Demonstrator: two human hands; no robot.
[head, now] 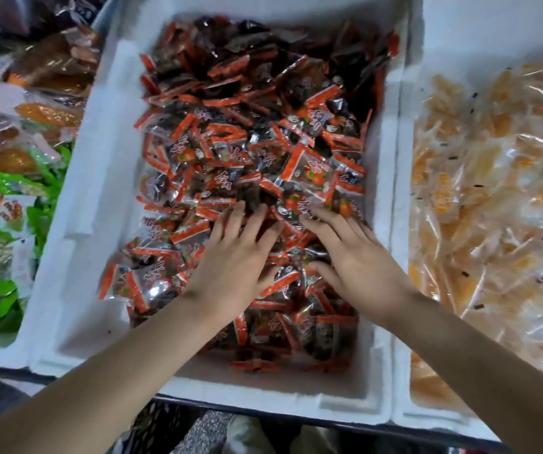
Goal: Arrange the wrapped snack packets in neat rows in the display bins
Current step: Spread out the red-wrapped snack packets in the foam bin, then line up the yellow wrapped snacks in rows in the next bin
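**A:** Obs.: snack packets, red-orange and black, lie in a loose heap filling the white foam bin at centre frame. No rows visible yet.

**B:** Hands?

**A:** Left hand and right hand rest palm-down on the heap, lower centre. Fingers are straight and spread, pinching nothing.

**B:** Handling estimate?

**A:** Judged light and small. The film is glossy, so they probably slide under flat palms. Contents look soft and not fragile. The crimped orange end seals seem stiffest: pinch there, or clamp several by their flat faces.

**B:** Neighbours?

**A:** Yellow packets fill the bin at right.
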